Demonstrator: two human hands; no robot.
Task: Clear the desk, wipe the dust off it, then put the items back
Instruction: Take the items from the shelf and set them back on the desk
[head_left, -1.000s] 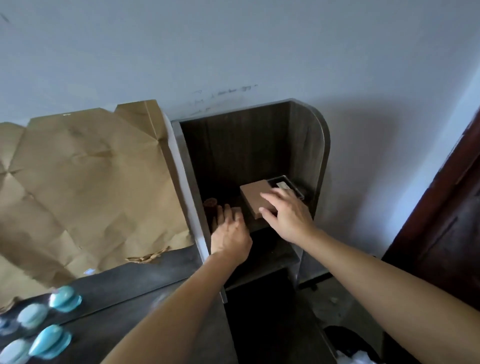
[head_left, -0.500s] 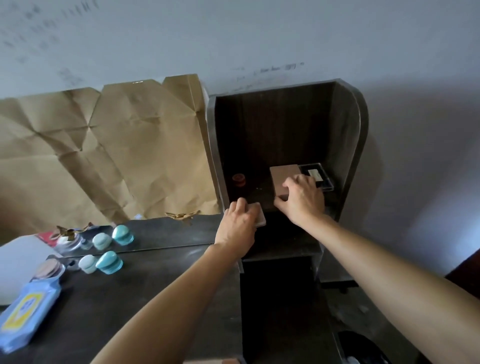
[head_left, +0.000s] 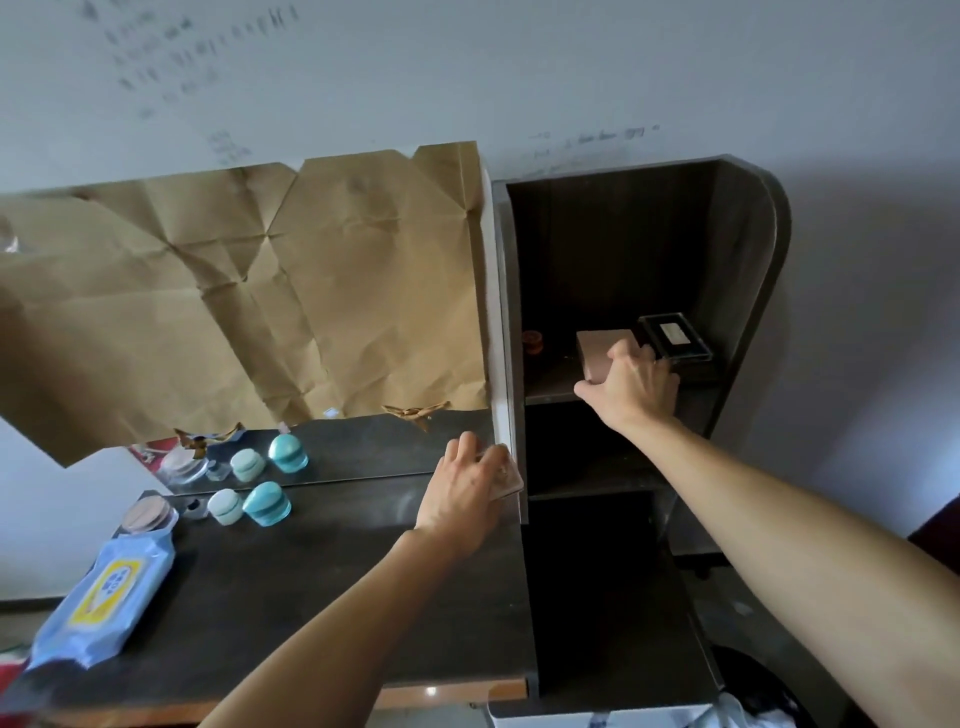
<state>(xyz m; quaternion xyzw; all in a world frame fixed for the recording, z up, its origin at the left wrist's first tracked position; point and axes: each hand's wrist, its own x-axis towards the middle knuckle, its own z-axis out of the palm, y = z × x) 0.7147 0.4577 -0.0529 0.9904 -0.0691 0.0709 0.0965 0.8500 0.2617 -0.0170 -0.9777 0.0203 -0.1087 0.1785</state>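
Left hand (head_left: 462, 488) grip is closed on a flat pink case (head_left: 506, 480) at the table (head_left: 322, 582) edge beside the shelf unit (head_left: 748, 270). Right hand (head_left: 631, 387) grip is closed on the pink box (head_left: 597, 351) on the shelf.

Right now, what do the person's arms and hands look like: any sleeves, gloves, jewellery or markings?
Both arms are bare up to the frame edge, with no sleeves in view. The left hand and right hand wear no gloves. No watch, bracelet or ring shows on the wrists and fingers in view, and no markings are visible.
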